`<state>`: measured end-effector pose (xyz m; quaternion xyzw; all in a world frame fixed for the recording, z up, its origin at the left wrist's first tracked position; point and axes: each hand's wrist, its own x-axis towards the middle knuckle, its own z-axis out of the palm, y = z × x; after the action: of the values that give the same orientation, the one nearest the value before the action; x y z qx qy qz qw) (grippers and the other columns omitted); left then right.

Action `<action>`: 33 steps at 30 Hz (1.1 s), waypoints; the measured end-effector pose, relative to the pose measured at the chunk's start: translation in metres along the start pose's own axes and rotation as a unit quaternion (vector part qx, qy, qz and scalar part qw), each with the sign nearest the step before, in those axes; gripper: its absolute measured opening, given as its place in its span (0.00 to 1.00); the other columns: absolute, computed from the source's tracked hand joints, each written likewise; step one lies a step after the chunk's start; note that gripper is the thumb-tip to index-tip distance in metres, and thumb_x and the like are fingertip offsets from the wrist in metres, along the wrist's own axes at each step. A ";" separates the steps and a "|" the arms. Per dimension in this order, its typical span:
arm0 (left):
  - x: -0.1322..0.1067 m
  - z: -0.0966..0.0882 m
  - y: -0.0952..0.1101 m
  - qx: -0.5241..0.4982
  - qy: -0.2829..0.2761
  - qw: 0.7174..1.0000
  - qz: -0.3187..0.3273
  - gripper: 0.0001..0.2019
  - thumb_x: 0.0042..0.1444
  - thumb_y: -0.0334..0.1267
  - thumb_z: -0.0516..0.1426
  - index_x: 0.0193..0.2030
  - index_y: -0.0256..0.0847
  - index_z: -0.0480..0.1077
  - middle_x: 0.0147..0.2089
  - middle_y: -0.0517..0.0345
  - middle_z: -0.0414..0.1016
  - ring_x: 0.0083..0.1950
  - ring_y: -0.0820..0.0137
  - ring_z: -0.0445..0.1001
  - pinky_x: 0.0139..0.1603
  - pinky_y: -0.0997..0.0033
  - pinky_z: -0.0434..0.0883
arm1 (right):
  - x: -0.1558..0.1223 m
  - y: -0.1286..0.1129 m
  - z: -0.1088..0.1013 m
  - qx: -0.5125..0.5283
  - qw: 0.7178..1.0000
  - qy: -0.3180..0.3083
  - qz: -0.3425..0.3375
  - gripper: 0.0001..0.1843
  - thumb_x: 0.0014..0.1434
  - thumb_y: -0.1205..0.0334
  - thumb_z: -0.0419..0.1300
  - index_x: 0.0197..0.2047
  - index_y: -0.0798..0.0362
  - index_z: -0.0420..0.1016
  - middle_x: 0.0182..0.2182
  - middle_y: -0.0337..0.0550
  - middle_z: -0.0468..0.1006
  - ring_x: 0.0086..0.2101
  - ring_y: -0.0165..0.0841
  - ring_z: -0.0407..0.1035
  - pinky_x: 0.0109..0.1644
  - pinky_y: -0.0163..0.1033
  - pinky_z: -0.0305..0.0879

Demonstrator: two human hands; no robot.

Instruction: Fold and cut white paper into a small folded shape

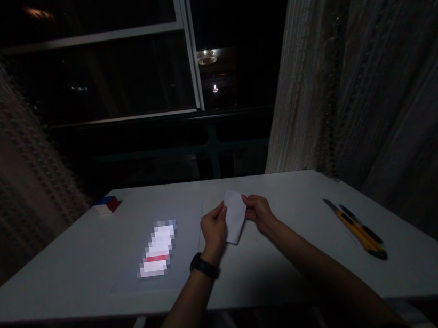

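A small folded piece of white paper [235,218] is held up between my two hands, over the middle of the table. My left hand [214,228] pinches its left edge, thumb on top; a dark watch sits on that wrist. At the paper's upper right edge, my right hand [258,212] grips it between thumb and fingers. To the left of my left hand lies a larger white sheet [191,243], with a lit, blurred-out phone-like screen [159,247] on it.
A yellow box cutter [359,231] with its blade out lies on the right of the white table [287,190], beside a dark pen [362,223]. A puzzle cube [106,204] stands at the far left. Curtains [295,68] flank a dark window behind.
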<state>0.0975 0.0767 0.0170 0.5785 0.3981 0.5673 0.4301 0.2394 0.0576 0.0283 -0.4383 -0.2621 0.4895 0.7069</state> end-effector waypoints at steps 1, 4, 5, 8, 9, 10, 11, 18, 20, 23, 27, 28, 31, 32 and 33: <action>0.000 0.000 0.001 -0.004 0.000 1.000 -0.004 0.14 0.49 0.37 0.59 0.43 0.36 0.74 0.43 0.49 0.76 0.44 0.62 0.75 0.45 0.64 0.70 | 0.001 0.000 0.000 0.006 1.000 0.001 -0.005 0.18 0.32 0.61 0.69 0.19 0.54 0.61 0.18 0.36 0.70 0.21 0.28 0.67 0.26 0.36 0.67; -0.001 0.001 0.002 -0.018 0.000 1.000 -0.009 0.13 0.49 0.36 0.59 0.42 0.36 0.75 0.42 0.49 0.77 0.43 0.62 0.75 0.46 0.64 0.69 | 0.002 0.001 -0.001 0.031 0.999 0.002 -0.014 0.18 0.31 0.63 0.69 0.18 0.54 0.60 0.19 0.35 0.71 0.22 0.27 0.66 0.26 0.34 0.67; 0.000 0.002 0.002 -0.024 0.000 1.000 -0.012 0.13 0.48 0.36 0.60 0.42 0.36 0.75 0.42 0.49 0.77 0.44 0.62 0.75 0.46 0.64 0.69 | 0.002 0.001 -0.001 0.037 0.999 0.001 -0.014 0.19 0.32 0.62 0.68 0.19 0.53 0.59 0.20 0.34 0.71 0.22 0.27 0.66 0.26 0.34 0.66; 0.001 0.002 0.001 -0.042 -0.004 0.999 -0.019 0.14 0.47 0.36 0.60 0.42 0.36 0.75 0.42 0.48 0.77 0.44 0.61 0.75 0.47 0.63 0.69 | 0.001 0.000 -0.001 0.035 0.999 0.000 -0.012 0.19 0.34 0.60 0.67 0.20 0.53 0.58 0.19 0.33 0.70 0.21 0.27 0.66 0.25 0.33 0.65; 0.001 0.002 0.000 -0.046 -0.006 0.999 -0.021 0.14 0.47 0.36 0.61 0.42 0.36 0.75 0.42 0.48 0.77 0.44 0.61 0.75 0.47 0.63 0.69 | 0.001 0.000 0.000 0.029 1.000 0.001 -0.012 0.19 0.35 0.59 0.67 0.20 0.53 0.58 0.20 0.33 0.70 0.21 0.27 0.66 0.25 0.33 0.64; 0.001 0.002 -0.001 -0.049 -0.008 0.999 -0.022 0.14 0.47 0.36 0.61 0.42 0.36 0.75 0.43 0.48 0.77 0.44 0.61 0.75 0.48 0.63 0.69 | 0.001 0.000 -0.001 0.024 1.000 0.004 -0.014 0.18 0.35 0.59 0.67 0.21 0.53 0.59 0.20 0.34 0.70 0.22 0.27 0.66 0.25 0.33 0.64; 0.001 0.002 -0.001 -0.052 -0.010 0.998 -0.023 0.14 0.47 0.37 0.61 0.42 0.36 0.75 0.43 0.48 0.77 0.44 0.61 0.75 0.48 0.62 0.69 | 0.001 0.000 -0.001 0.019 1.000 0.008 -0.019 0.18 0.35 0.58 0.67 0.21 0.52 0.59 0.20 0.34 0.71 0.22 0.28 0.67 0.25 0.33 0.64; 0.002 0.001 0.000 -0.063 -0.009 0.997 -0.031 0.14 0.46 0.36 0.61 0.41 0.35 0.75 0.42 0.48 0.77 0.45 0.61 0.75 0.49 0.62 0.68 | 0.000 -0.002 -0.002 0.005 0.999 0.007 -0.035 0.15 0.38 0.56 0.66 0.23 0.52 0.63 0.21 0.35 0.72 0.23 0.28 0.68 0.26 0.33 0.66; 0.002 0.000 0.002 -0.060 -0.003 0.998 -0.030 0.14 0.46 0.36 0.61 0.41 0.35 0.75 0.42 0.47 0.77 0.44 0.61 0.75 0.49 0.62 0.69 | -0.001 -0.002 -0.001 -0.012 0.999 -0.022 -0.024 0.14 0.37 0.57 0.67 0.27 0.54 0.68 0.23 0.37 0.74 0.25 0.30 0.70 0.28 0.35 0.67; 0.001 -0.001 0.005 -0.064 0.002 0.998 -0.028 0.14 0.46 0.35 0.61 0.41 0.35 0.75 0.41 0.48 0.77 0.43 0.62 0.75 0.48 0.62 0.69 | -0.002 -0.001 0.000 -0.067 0.996 -0.064 0.009 0.15 0.35 0.60 0.69 0.26 0.57 0.71 0.24 0.42 0.76 0.26 0.33 0.71 0.30 0.38 0.69; 0.001 -0.001 0.007 -0.063 0.009 0.998 -0.027 0.13 0.45 0.34 0.61 0.40 0.35 0.75 0.40 0.48 0.77 0.42 0.62 0.76 0.47 0.63 0.70 | 0.000 0.002 0.000 -0.116 0.992 -0.048 0.015 0.15 0.33 0.60 0.70 0.23 0.59 0.72 0.23 0.46 0.77 0.26 0.34 0.72 0.29 0.38 0.70; 0.001 -0.001 0.006 -0.061 0.013 0.998 -0.026 0.13 0.46 0.35 0.61 0.40 0.36 0.75 0.40 0.48 0.77 0.42 0.62 0.76 0.47 0.63 0.70 | 0.000 0.002 0.000 -0.119 0.992 -0.047 0.013 0.16 0.33 0.59 0.70 0.23 0.59 0.72 0.23 0.46 0.77 0.25 0.34 0.72 0.29 0.37 0.70; 0.001 -0.001 0.004 -0.055 0.023 0.998 -0.023 0.13 0.46 0.35 0.61 0.40 0.36 0.75 0.40 0.48 0.77 0.43 0.62 0.76 0.48 0.62 0.69 | 0.001 0.002 -0.001 -0.129 0.990 -0.055 0.019 0.17 0.37 0.53 0.69 0.22 0.58 0.71 0.21 0.45 0.76 0.22 0.32 0.70 0.26 0.36 0.69; 0.002 -0.001 0.004 -0.051 0.025 0.998 -0.022 0.13 0.46 0.35 0.61 0.40 0.35 0.75 0.40 0.48 0.77 0.43 0.62 0.76 0.48 0.62 0.69 | 0.001 0.001 -0.001 -0.132 0.990 -0.054 0.021 0.18 0.38 0.52 0.68 0.22 0.58 0.71 0.21 0.44 0.75 0.21 0.31 0.70 0.25 0.35 0.68; 0.002 -0.001 0.004 -0.047 0.026 0.998 -0.023 0.13 0.46 0.35 0.61 0.40 0.35 0.75 0.40 0.48 0.77 0.42 0.61 0.76 0.48 0.62 0.69 | 0.001 0.001 -0.001 -0.135 0.989 -0.051 0.020 0.18 0.38 0.51 0.68 0.21 0.58 0.70 0.20 0.44 0.75 0.20 0.30 0.69 0.24 0.35 0.68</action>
<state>0.0963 0.0773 0.0209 0.5332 0.3952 0.5905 0.4591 0.2402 0.0582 0.0269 -0.5090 -0.3529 0.4856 0.6169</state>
